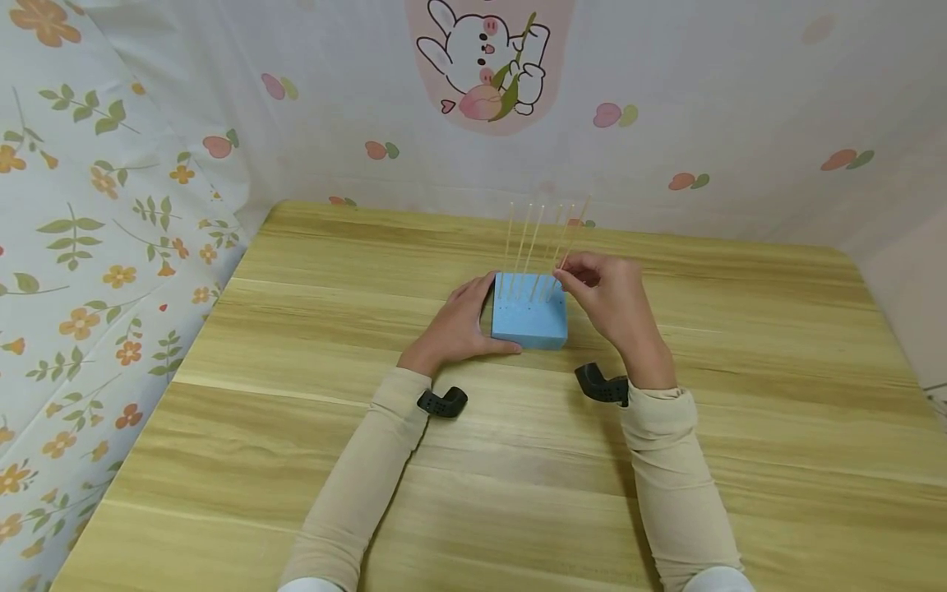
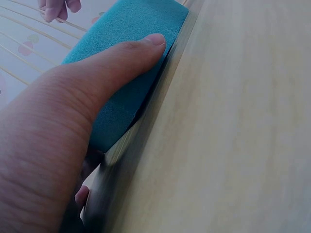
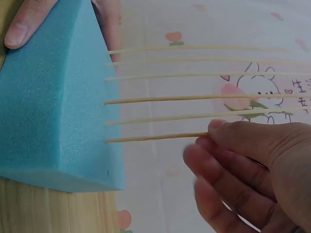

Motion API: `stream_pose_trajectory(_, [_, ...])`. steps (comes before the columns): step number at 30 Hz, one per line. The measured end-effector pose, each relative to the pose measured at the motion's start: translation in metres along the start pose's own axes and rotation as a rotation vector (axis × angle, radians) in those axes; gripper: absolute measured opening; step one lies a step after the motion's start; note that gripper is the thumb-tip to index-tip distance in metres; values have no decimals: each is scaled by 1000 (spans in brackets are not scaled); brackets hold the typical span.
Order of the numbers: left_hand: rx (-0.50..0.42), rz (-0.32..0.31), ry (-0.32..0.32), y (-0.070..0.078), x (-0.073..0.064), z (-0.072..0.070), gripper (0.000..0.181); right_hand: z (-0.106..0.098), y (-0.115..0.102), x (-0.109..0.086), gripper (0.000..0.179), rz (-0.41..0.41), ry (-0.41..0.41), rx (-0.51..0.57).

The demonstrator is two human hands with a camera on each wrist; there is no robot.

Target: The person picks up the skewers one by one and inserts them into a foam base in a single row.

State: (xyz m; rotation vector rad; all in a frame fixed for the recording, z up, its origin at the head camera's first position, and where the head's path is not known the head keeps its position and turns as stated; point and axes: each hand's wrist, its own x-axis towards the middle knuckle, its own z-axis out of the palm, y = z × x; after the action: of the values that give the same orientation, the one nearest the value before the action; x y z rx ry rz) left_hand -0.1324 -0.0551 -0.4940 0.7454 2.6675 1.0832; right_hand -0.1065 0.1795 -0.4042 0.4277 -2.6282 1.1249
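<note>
A light-blue foam block [image 1: 528,330] sits on the wooden table, with several thin wooden skewers [image 3: 194,98] standing in a row in its top face. My left hand [image 1: 460,325] grips the block from its left, the thumb [image 2: 131,56] laid along the near side and the fingers round the left side, partly hidden. At the right end of the row, my right hand [image 1: 612,302] pinches a skewer [image 3: 160,138] between thumb and fingertips, partway up its length. That skewer's lower end is at the block's top face, and it leans to the right in the head view.
Small dark holes dot the block's top near its front edge. Black wrist cameras [image 1: 442,403] stick out inward from both sleeves. A printed cloth [image 1: 311,107] hangs behind the table's back edge, and a floral cloth [image 1: 96,271] hangs on the left.
</note>
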Motion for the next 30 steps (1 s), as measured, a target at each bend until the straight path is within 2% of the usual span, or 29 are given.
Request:
stream_pose_trajectory(6, [0,-4,-7,3,-1,-1,128,-1,1,-1,10,1,-16,-58])
stream_pose_trajectory(16, [2,2,-12,4,0,0,129,0,2,-2,11,20,-43,-54])
stream_pose_trajectory(22, [-4,1,-19,5,-1,1,128,-2,3,-4,15,63,-78,-35])
stream_pose_trajectory(26, [-10,-10,-22,4,-2,0,129,-11,6,-8,23,103,-119,-48])
stream_pose_trajectory(30, [-9,-28,-21,2,-3,0,130,-32,15,-18,27,146,-123,-107])
